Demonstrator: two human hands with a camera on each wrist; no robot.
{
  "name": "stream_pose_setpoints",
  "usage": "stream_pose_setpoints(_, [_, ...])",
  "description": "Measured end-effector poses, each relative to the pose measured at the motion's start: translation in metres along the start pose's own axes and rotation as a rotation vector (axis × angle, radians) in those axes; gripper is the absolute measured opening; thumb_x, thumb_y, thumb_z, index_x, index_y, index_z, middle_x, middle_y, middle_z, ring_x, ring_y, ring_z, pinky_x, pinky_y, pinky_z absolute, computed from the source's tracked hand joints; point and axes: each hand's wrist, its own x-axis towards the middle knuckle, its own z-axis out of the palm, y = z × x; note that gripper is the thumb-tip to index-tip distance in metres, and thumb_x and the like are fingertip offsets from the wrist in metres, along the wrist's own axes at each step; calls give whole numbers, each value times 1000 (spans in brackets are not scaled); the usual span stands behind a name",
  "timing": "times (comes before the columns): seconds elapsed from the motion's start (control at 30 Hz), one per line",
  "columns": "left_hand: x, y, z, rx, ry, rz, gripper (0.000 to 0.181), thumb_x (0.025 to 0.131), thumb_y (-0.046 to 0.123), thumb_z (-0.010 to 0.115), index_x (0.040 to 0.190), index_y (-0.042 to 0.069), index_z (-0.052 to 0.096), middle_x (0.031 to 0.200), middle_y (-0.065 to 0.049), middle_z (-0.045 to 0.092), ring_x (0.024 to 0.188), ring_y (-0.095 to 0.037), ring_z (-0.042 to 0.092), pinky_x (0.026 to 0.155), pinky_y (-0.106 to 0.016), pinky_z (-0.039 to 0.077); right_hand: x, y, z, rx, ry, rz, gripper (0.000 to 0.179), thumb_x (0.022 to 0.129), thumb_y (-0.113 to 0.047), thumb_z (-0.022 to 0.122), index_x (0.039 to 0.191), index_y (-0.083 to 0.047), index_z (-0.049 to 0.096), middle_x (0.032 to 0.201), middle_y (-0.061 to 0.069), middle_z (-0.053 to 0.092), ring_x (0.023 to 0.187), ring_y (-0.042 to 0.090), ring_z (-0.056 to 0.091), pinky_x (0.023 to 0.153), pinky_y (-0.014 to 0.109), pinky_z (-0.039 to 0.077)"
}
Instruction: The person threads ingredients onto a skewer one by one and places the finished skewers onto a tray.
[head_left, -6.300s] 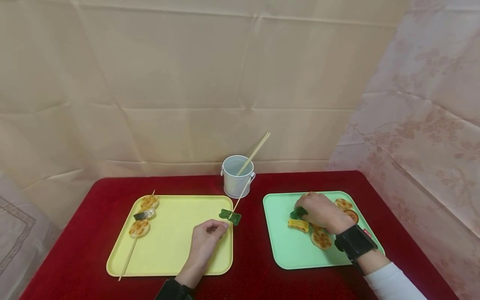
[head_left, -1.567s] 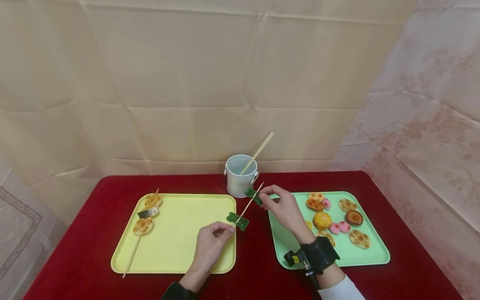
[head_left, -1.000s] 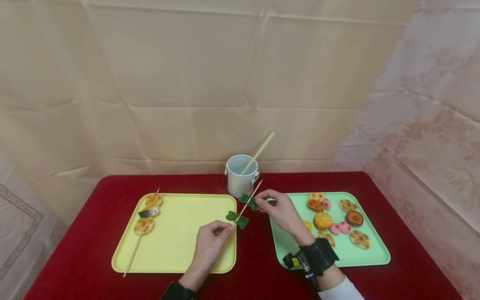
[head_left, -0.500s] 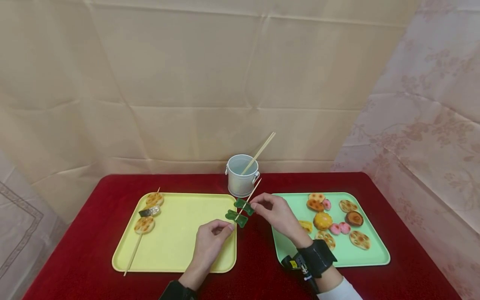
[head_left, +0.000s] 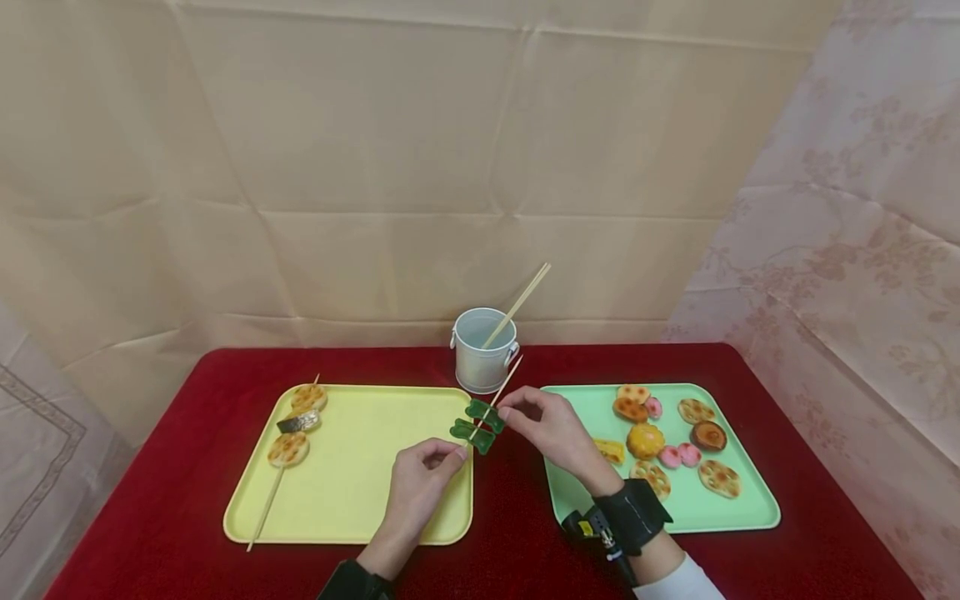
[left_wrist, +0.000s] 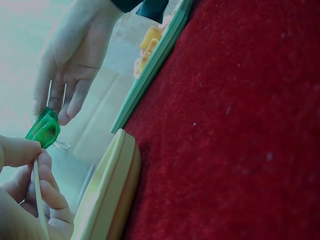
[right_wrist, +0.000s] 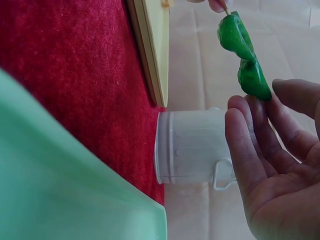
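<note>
My left hand [head_left: 422,485] pinches a wooden skewer [head_left: 510,377] between thumb and fingers, over the right end of the yellow tray [head_left: 375,521]. Two glossy green pepper pieces sit threaded on the skewer close together, the lower piece [head_left: 472,436] just above the left fingertips and the upper piece [head_left: 484,413] right behind it. The right hand [head_left: 551,427] pinches the upper piece by its right end, its other fingers loosely bent in the right wrist view. Past the upper piece, the skewer's bare tip points up toward the bucket.
A white bucket [head_left: 474,375] holding spare skewers [head_left: 517,304] stands at the back. A finished skewer [head_left: 266,508] with round and silver pieces lies on the yellow tray's left. The mint tray [head_left: 570,492] carries toy food, including a yellow piece [head_left: 611,451] and a mushroom-like piece [head_left: 708,436].
The right hand took a green piece from the mint tray and brought it onto the skewer. It slid down against the lower piece, moving only slightly in the last half second.
</note>
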Motion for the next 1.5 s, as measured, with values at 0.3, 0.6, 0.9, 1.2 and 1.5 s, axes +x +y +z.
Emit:
stream_pose_setpoints(0.3, [1, 1, 3, 11, -1, 12, 12, 88, 12, 80, 89, 0, 78, 76, -5, 71, 68, -11, 60, 63, -22, 46, 0, -4, -21, -11, 52, 50, 12, 99, -19, 70, 107, -11, 76, 97, -1, 74, 89, 19, 69, 79, 36, 55])
stream_pose_setpoints(0.6, [-1, 0, 4, -16, 3, -4, 14, 88, 12, 80, 91, -1, 78, 77, -5, 70, 69, -12, 60, 64, -23, 46, -6, 5, -51, -162, 42, -5, 15, 100, -26, 70, 106, -13, 76, 101, -3, 74, 94, 16, 68, 85, 38, 56])
stream_pose_setpoints(0.9, [0, -2, 3, -3, 6, -8, 14, 88, 12, 80, 91, -1, 78, 79, -5, 71, 71, -13, 61, 65, -22, 48, -23, 23, -76, -415, 7, -6, 17, 98, -27, 72, 108, -13, 76, 103, -2, 74, 98, 20, 70, 83, 44, 56])
stream_pose_setpoints(1.2, [0, -1, 3, -18, 7, -15, 13, 88, 11, 80, 91, -1, 78, 77, -4, 69, 69, -12, 59, 63, -22, 46, -42, 42, -99, -613, -35, -80, 26, 94, -26, 76, 113, -8, 76, 109, 3, 74, 105, 27, 69, 91, 53, 51])
stream_pose_setpoints(1.5, [-1, 0, 3, -11, 10, -21, 13, 88, 12, 80, 91, -1, 78, 77, -3, 69, 69, -12, 59, 62, -22, 46, -50, 51, -112, -701, -179, -120, 27, 92, -23, 81, 112, -6, 77, 106, 4, 75, 95, 23, 68, 94, 56, 50])
